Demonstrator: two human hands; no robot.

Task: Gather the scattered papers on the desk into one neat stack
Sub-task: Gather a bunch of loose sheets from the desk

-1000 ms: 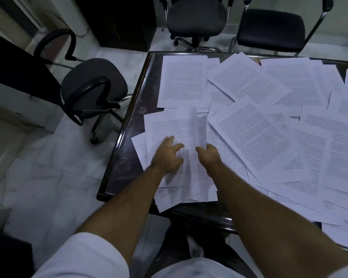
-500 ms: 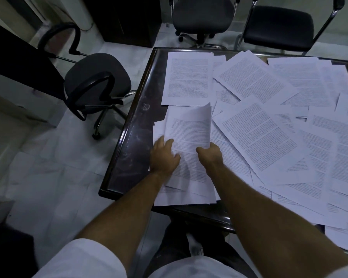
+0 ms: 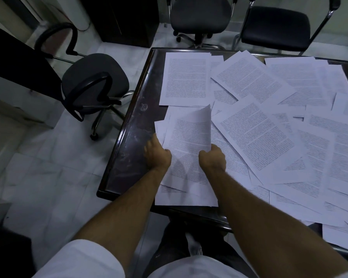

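Note:
A rough bundle of printed sheets lies at the near left corner of the dark desk. My left hand grips the bundle's left edge, fingers under the top pages. My right hand grips its right edge, and the top sheet's far corner curls upward. The bundle's near end hangs slightly past the desk's front edge. Several loose printed pages cover the desk to the right and behind, overlapping at odd angles. One straight page lies just beyond the bundle.
A black swivel chair stands on the tiled floor left of the desk. Two more chairs stand behind the far edge, the right one with a chrome frame. A bare strip of desk runs along the left edge.
The fanned sheets under my hands have been pulled together into a narrower bundle. Both hands now hold its side edges, and the top sheet's far corner has lifted.

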